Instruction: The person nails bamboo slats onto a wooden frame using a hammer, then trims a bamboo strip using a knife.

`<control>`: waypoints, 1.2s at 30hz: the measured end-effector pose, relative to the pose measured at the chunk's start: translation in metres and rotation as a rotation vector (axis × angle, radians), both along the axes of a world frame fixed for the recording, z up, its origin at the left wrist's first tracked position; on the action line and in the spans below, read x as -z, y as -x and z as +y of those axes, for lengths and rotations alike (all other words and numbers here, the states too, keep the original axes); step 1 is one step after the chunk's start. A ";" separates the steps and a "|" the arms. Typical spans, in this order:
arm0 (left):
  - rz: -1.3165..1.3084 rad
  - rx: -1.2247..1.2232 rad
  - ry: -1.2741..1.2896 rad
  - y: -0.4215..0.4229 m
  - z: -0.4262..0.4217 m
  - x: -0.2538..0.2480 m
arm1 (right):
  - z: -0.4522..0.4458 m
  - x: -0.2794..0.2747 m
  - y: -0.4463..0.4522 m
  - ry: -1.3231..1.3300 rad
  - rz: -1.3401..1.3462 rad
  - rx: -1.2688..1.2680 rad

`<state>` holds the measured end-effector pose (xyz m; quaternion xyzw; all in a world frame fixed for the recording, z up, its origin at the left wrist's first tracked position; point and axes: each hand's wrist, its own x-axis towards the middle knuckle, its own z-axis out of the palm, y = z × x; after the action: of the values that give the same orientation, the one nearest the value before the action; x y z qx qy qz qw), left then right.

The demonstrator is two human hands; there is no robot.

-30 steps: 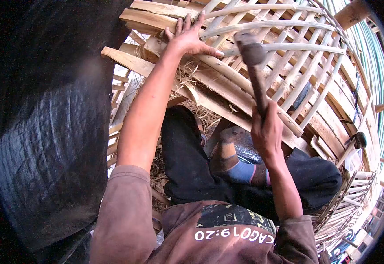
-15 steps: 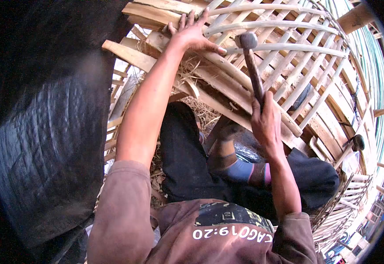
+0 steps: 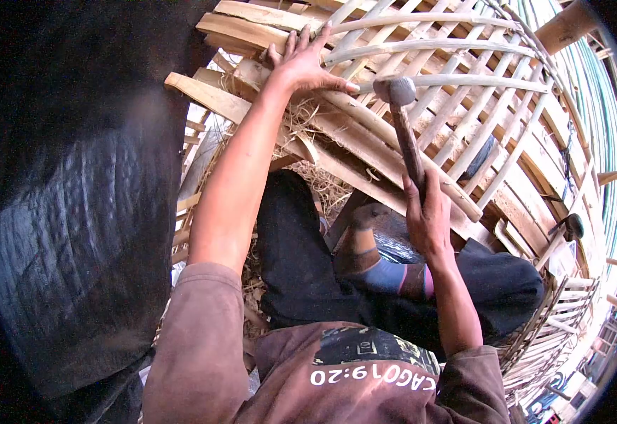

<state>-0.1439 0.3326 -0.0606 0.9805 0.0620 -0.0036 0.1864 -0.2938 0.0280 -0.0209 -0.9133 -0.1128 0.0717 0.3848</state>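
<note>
My left hand [image 3: 298, 73] lies with spread fingers on the near left part of a lattice [image 3: 474, 83] of pale wooden strips. Its thumb points right, along a curved strip. In my right hand [image 3: 430, 218] is a hammer [image 3: 409, 141], with the fingers wrapped round the lower end of its dark wooden handle. The rounded, worn grey head is up, just right of my left thumb, over the lattice's near edge. Whether the head touches the wood I cannot tell. A round pole [image 3: 386, 127] runs diagonally along that edge, below the hammer head.
Wooden planks [image 3: 351, 152] lie under the lattice, with curly shavings [image 3: 308, 120] among them. A dark sheet [image 3: 75, 233] hangs on the left. A second dark tool head [image 3: 572, 226] shows at the right, above a slatted wooden frame [image 3: 559, 314]. My bent legs [image 3: 308, 254] are close below.
The hammer and my right hand have come down a little toward me. My left hand has stayed almost in place on the lattice.
</note>
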 end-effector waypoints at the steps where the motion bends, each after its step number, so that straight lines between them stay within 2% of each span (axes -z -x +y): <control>1: -0.043 0.007 0.037 0.002 0.000 0.000 | 0.001 -0.002 0.001 -0.011 0.043 0.041; 4: -0.192 0.029 0.121 0.016 0.001 -0.002 | -0.002 -0.011 0.002 -0.041 0.099 0.118; 5: -0.270 0.086 0.284 0.021 0.003 0.003 | -0.005 -0.011 0.003 -0.048 0.086 0.127; 6: -0.434 0.153 0.097 0.027 0.005 0.008 | -0.009 -0.009 0.003 -0.090 0.106 0.165; 8: -0.567 0.364 0.039 0.049 0.000 -0.003 | -0.017 -0.011 0.006 -0.141 0.120 0.221; 10: -0.522 0.492 -0.191 0.067 -0.011 -0.016 | -0.025 -0.014 0.011 -0.183 0.120 0.274; 12: -0.477 0.558 -0.222 0.068 -0.017 -0.014 | -0.032 -0.007 0.014 -0.230 0.104 0.288; 14: -0.438 0.575 -0.142 0.063 -0.017 -0.006 | -0.036 -0.005 0.018 -0.292 0.110 0.311; 15: -0.545 0.635 -0.121 0.058 -0.016 -0.012 | -0.039 -0.006 0.018 -0.302 0.109 0.318; 16: -0.545 0.649 -0.128 0.057 -0.017 -0.016 | -0.041 -0.007 0.019 -0.310 0.123 0.315; 18: -0.493 0.675 -0.256 0.057 -0.017 -0.023 | -0.044 -0.009 0.021 -0.332 0.138 0.320; 20: -0.573 0.716 -0.306 0.059 -0.015 -0.027 | -0.045 -0.015 0.021 -0.370 0.140 0.322; 24: -0.576 0.682 -0.279 0.067 -0.016 -0.050 | -0.049 -0.026 0.023 -0.431 0.100 0.318; 28: -0.624 0.707 -0.246 0.066 -0.018 -0.081 | -0.055 -0.046 0.028 -0.602 0.159 0.306; 30: -0.588 0.653 -0.083 0.067 -0.016 -0.097 | -0.058 -0.054 0.032 -0.639 0.154 0.309; 31: -0.618 0.654 -0.043 0.067 -0.020 -0.110 | -0.059 -0.056 0.033 -0.692 0.107 0.305; 34: -0.651 0.718 -0.027 0.058 -0.023 -0.144 | -0.063 -0.079 0.041 -0.966 0.220 0.264; 36: -0.682 0.725 -0.081 0.049 -0.024 -0.162 | -0.063 -0.084 0.042 -0.985 0.120 0.263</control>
<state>-0.1932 0.3085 0.1018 0.8907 -0.3472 0.2552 0.1447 -0.3359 -0.0355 0.0629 -0.6244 0.0051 0.0132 0.7809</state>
